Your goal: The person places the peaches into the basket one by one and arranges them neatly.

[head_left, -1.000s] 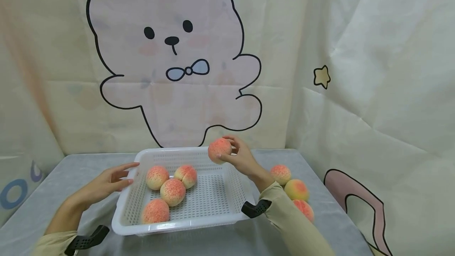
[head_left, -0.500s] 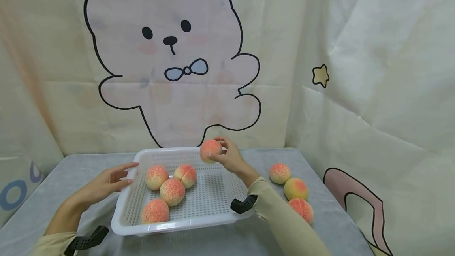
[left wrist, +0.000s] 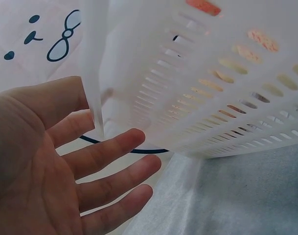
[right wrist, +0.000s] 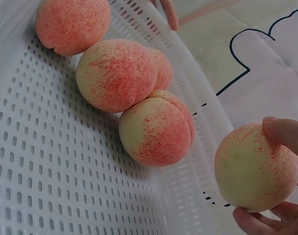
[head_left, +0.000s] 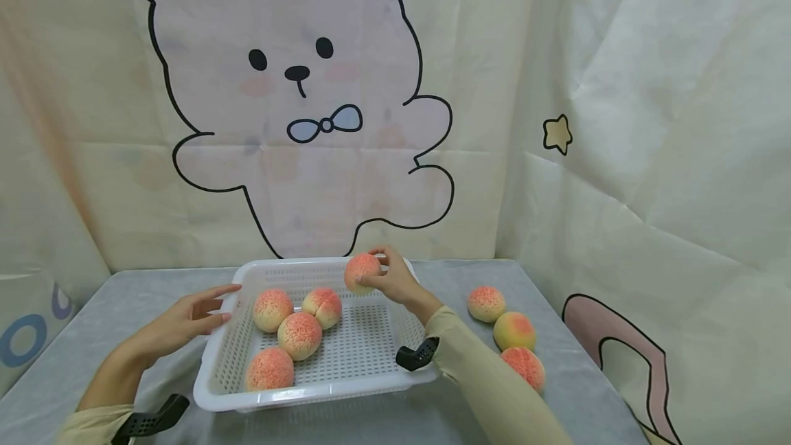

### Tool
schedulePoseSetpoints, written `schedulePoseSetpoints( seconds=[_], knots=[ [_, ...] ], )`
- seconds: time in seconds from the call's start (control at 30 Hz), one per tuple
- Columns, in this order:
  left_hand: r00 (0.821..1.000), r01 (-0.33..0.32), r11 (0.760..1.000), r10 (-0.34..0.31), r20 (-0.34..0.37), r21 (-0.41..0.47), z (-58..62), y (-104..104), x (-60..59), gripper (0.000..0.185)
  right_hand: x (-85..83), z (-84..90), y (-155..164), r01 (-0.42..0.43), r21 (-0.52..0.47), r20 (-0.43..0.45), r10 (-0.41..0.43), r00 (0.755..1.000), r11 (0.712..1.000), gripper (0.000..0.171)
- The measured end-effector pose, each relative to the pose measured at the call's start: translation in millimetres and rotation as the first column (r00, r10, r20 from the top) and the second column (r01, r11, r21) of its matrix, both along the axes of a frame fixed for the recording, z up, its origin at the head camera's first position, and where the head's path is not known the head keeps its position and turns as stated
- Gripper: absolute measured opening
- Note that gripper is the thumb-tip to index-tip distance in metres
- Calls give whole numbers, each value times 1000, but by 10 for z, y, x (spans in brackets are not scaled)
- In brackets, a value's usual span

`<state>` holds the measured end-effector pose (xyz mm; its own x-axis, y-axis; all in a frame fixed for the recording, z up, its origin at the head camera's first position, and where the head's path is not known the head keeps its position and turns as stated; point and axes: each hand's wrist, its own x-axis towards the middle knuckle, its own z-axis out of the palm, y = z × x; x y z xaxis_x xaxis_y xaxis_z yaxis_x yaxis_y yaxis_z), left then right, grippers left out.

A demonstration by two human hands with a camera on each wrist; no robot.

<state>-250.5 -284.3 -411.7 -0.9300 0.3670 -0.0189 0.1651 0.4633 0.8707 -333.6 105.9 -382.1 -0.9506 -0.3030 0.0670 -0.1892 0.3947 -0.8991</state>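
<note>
From the head view, your right hand holds a peach in a fingertip grip, thumb and fingers curled round it, above the far side of the white basket. Below and to the left of that grip four peaches lie on the basket floor, and three more peaches sit on the worktop to the right of your forearm. Your left hand rests flat against the basket's left wall, fingers straight, holding nothing. From the left wrist view, those fingers lie spread just beside the slotted wall, touching it lightly at most, so I judge the basket could slide if bumped. From the right wrist view, the held peach is pinched only at its edge by fingertips, close to the rim; it could slip, hit the rim and roll out, or knock the clustered peaches below.
</note>
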Motion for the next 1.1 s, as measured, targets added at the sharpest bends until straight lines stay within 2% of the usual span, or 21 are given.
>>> schedulePoseSetpoints(
  seconds=[0.13,0.33,0.57,0.7,0.8,0.87,0.97,1.1],
  knots=[
    [1000,-4,1000,4,15,6,2,4,1,67,-34,-27,-15,-7,45,13,6,1000,999,55],
    [1000,-16,1000,16,15,-8,3,12,-4,68,-77,-82,-21,20,93,2,-20,1000,996,33],
    [999,-23,1000,23,23,-13,-3,10,2,68,-35,-105,-50,-104,248,48,95,994,963,41],
    [1000,-17,1000,17,20,-10,-11,13,2,68,-19,-108,-29,-223,338,125,191,974,915,48],
    [1000,-15,1000,15,21,-5,-13,14,6,68,-1,-103,-16,-342,406,205,280,938,848,53],
    [1000,-14,1000,14,19,-3,-13,15,7,69,15,-96,-17,-398,425,253,316,915,813,52],
    [1000,-16,1000,16,17,-2,-13,17,8,69,35,-89,-30,-440,430,294,339,894,788,52],
    [1000,-16,1000,16,20,-1,-16,19,7,69,45,-93,-51,-458,442,321,341,883,771,51]
  ],
)
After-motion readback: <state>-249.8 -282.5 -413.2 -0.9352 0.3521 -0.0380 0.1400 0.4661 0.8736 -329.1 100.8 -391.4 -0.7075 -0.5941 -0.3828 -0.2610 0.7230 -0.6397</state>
